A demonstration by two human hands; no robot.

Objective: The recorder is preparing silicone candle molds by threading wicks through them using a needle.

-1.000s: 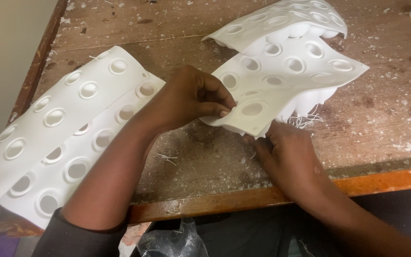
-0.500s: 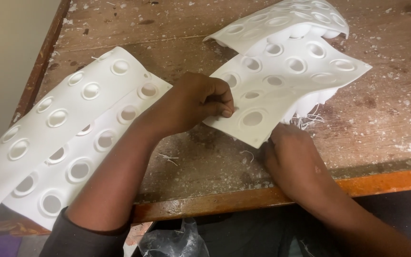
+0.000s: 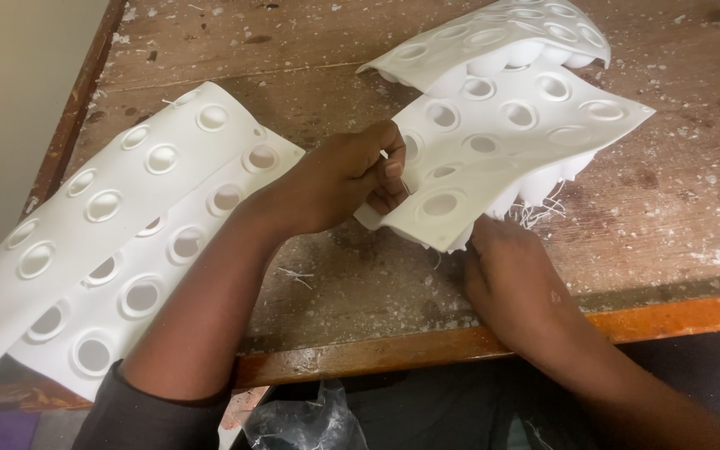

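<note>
- Left of the left hand, two long white dimpled sheets [image 3: 110, 242] lie overlapped on the wooden bench [image 3: 352, 275].
- Left hand [image 3: 339, 179] pinches the near edge of the white moulded sheet [image 3: 502, 154], fingers closed; since a moment ago this edge has risen.
- Right hand [image 3: 506, 271] now sits beneath that edge; its grip cannot be told.
</note>
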